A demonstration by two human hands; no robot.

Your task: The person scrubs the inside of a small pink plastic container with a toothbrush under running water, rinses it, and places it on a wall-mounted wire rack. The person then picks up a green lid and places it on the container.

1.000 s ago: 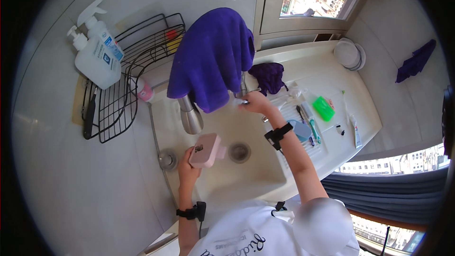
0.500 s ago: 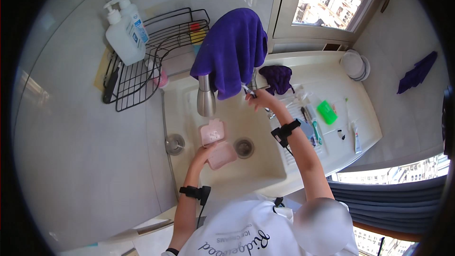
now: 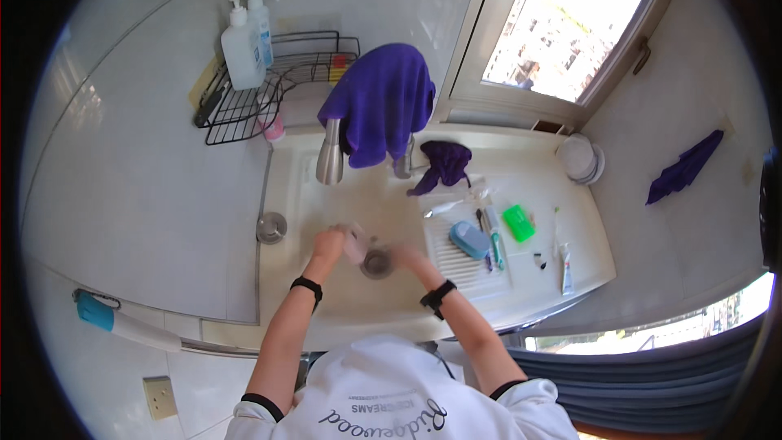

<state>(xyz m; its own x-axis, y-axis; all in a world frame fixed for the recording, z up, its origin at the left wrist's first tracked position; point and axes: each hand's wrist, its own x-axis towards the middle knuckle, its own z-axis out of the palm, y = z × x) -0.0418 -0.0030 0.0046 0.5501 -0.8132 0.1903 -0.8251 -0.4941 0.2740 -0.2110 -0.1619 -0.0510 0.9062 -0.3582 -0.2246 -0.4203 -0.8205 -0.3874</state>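
My left hand (image 3: 329,244) is closed round a small pink plastic box (image 3: 354,244), tilted over the cream sink basin (image 3: 391,220). Whether its lid is closed cannot be made out. The metal drain strainer (image 3: 377,262) lies just beyond the box's right side. Across the drain, my right hand (image 3: 410,262) is smeared by motion, so its fingers do not show clearly. A steel faucet head (image 3: 329,165) points down above the basin. Draped over the faucet is a purple towel (image 3: 383,102).
On the ribbed drainboard to the right sit a blue oval case (image 3: 470,239), a green soap box (image 3: 519,223), toothbrushes and a toothpaste tube (image 3: 567,269). A crumpled purple cloth (image 3: 444,165) lies behind. At the left, a black wire rack (image 3: 244,110) carries white bottles (image 3: 243,49).
My right hand has come down from the faucet handle to the drain area. The pink box, spread open before, is tilted and looks smaller in my left hand. The whole view has shifted.
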